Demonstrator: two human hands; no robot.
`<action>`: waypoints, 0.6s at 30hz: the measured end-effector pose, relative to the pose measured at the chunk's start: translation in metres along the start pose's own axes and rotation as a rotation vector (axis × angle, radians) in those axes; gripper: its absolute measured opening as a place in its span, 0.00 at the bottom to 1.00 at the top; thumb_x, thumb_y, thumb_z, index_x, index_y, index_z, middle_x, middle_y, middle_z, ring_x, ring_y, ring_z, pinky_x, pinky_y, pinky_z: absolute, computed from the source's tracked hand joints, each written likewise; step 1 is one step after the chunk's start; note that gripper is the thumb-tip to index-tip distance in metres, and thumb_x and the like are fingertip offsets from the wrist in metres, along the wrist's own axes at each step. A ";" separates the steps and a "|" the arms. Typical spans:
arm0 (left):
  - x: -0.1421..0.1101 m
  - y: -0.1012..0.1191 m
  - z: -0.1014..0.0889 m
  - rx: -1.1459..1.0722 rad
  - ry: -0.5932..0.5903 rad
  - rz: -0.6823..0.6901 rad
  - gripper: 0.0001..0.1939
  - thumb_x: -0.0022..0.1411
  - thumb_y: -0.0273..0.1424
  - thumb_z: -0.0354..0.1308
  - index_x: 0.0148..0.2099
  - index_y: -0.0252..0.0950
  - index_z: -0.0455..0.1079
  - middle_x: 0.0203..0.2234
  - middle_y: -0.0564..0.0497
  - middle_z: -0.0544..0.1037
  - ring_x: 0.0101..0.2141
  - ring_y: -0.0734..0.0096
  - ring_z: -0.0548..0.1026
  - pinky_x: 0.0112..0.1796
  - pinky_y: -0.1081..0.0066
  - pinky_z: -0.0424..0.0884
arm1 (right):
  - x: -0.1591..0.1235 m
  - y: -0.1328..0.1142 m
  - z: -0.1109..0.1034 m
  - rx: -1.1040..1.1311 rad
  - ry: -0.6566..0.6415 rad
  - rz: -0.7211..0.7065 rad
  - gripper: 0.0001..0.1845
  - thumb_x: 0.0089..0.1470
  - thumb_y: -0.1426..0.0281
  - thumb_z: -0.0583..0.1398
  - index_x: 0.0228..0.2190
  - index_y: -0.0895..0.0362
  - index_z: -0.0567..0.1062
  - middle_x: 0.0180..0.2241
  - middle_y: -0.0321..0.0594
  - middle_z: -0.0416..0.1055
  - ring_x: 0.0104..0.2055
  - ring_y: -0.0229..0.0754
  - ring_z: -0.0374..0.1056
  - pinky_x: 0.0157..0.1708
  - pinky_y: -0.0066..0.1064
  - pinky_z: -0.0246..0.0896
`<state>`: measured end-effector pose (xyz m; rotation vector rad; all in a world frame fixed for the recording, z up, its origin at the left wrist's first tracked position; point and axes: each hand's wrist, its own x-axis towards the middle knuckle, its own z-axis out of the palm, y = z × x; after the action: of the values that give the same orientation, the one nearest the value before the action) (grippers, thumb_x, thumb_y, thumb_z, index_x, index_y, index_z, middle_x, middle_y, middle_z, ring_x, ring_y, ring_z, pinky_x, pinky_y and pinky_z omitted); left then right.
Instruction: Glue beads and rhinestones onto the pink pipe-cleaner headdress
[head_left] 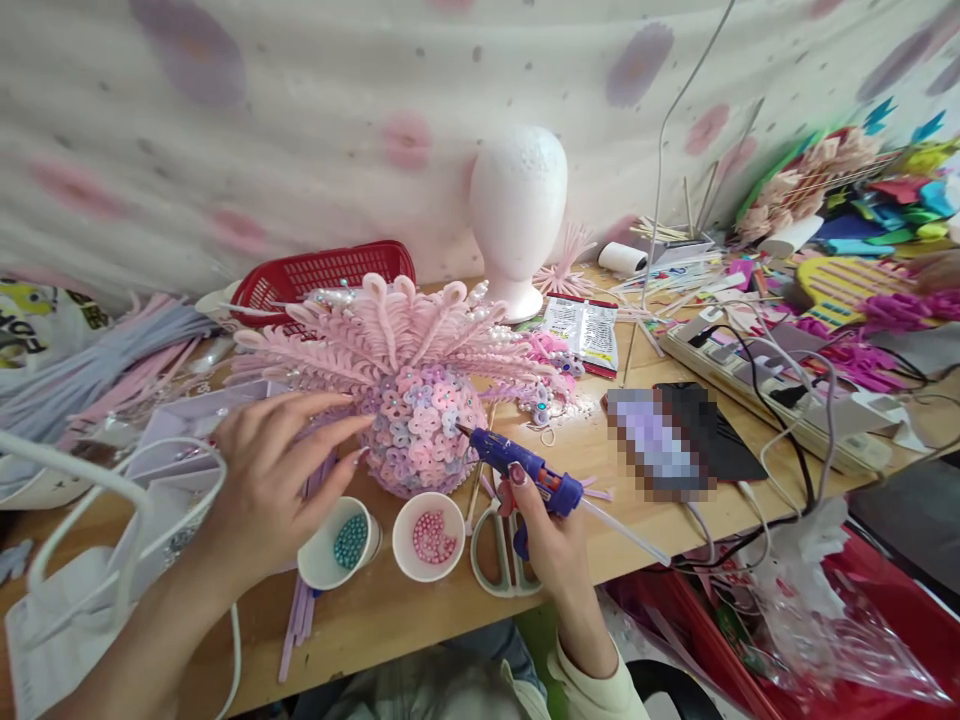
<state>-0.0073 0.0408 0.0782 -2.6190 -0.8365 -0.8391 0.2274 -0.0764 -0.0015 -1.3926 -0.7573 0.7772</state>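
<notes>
My right hand (551, 530) is wrapped round a blue hot glue gun (517, 462) with a clear glue stick (626, 532) out of its back. Its nozzle points left at the right side of a headpiece (424, 430) covered in small pink, lilac and pale blue flowers. Pink fuzzy plumes (386, 325) with pearls fan out above the flowers. At the headpiece's left side is my left hand (277, 470), fingers apart; I see nothing between them. Below stand a paper cup of teal beads (337, 545) and a paper cup of pink beads (429, 537).
Scissors (499, 550) lie right of the cups. A white foam head (519, 210) and red basket (322, 275) stand behind. Phones (664, 440), cables and a power strip (780, 400) occupy the right. Lilac trays (202, 415) and a white cable (127, 480) are at left.
</notes>
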 end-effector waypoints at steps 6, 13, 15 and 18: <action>-0.019 -0.029 -0.023 0.062 0.034 -0.029 0.13 0.67 0.26 0.58 0.52 0.46 0.72 0.46 0.43 0.79 0.47 0.47 0.76 0.51 0.50 0.66 | 0.000 -0.001 0.003 -0.001 0.029 0.046 0.33 0.51 0.38 0.65 0.18 0.54 0.70 0.19 0.35 0.64 0.22 0.38 0.57 0.22 0.30 0.56; -0.035 -0.042 -0.029 0.013 0.031 -0.144 0.10 0.66 0.29 0.58 0.46 0.50 0.76 0.46 0.48 0.81 0.49 0.48 0.77 0.55 0.48 0.66 | -0.002 -0.003 0.001 -0.055 0.019 0.049 0.32 0.51 0.38 0.65 0.20 0.54 0.74 0.20 0.37 0.69 0.23 0.40 0.62 0.23 0.32 0.61; -0.038 -0.045 -0.030 0.018 0.038 -0.150 0.10 0.65 0.30 0.59 0.45 0.50 0.76 0.45 0.48 0.82 0.48 0.48 0.77 0.54 0.48 0.66 | -0.002 -0.004 -0.002 -0.069 -0.012 0.045 0.32 0.52 0.38 0.64 0.20 0.55 0.76 0.20 0.39 0.70 0.22 0.40 0.63 0.24 0.33 0.62; -0.044 -0.053 -0.032 0.045 0.071 -0.155 0.08 0.66 0.31 0.59 0.44 0.50 0.76 0.41 0.51 0.83 0.45 0.52 0.78 0.52 0.50 0.67 | -0.002 -0.004 -0.005 -0.065 -0.005 0.080 0.33 0.50 0.36 0.64 0.20 0.54 0.78 0.22 0.41 0.73 0.25 0.44 0.68 0.30 0.36 0.66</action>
<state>-0.0826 0.0510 0.0812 -2.4952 -1.0364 -0.9356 0.2308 -0.0807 0.0028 -1.4873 -0.7399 0.8253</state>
